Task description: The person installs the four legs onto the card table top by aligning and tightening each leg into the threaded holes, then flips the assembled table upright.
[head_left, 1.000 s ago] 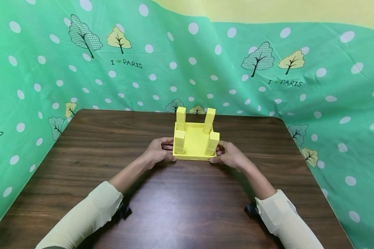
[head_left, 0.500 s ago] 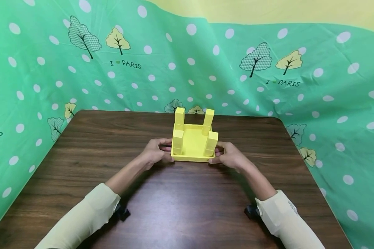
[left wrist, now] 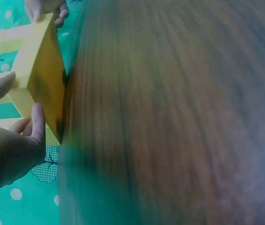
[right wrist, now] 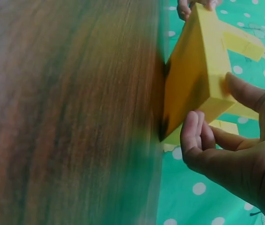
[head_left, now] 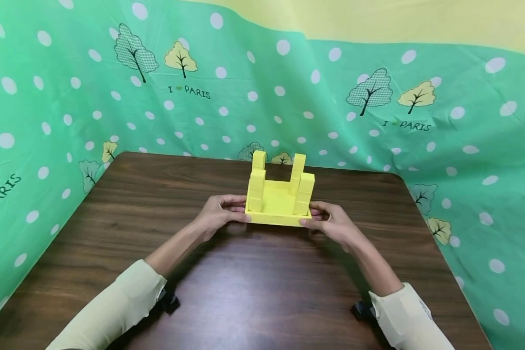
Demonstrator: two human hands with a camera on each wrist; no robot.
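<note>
A yellow square tray (head_left: pixel 278 198) with raised edges stands at the far middle of the table, one upright post of stacked blocks at each corner. My left hand (head_left: pixel 220 212) grips its near left corner, thumb on the front wall and fingers along the side and under the edge. At the near right corner, my right hand (head_left: pixel 334 222) holds it the same way. Both wrist views show the tray's underside (left wrist: pixel 48 79), the near edge raised off the table and the far edge low against it. Some fingertips are hidden behind the tray in the head view.
The dark wooden table (head_left: pixel 262 291) stretches toward me, with its back edge just beyond the tray. A green dotted cloth (head_left: pixel 227 87) hangs behind and along both sides. A black wrist device (head_left: pixel 169 301) shows below the left sleeve.
The tray's near side has risen, so the front posts now stand higher in the head view. Both hands have kept their hold. The head view has shifted slightly.
</note>
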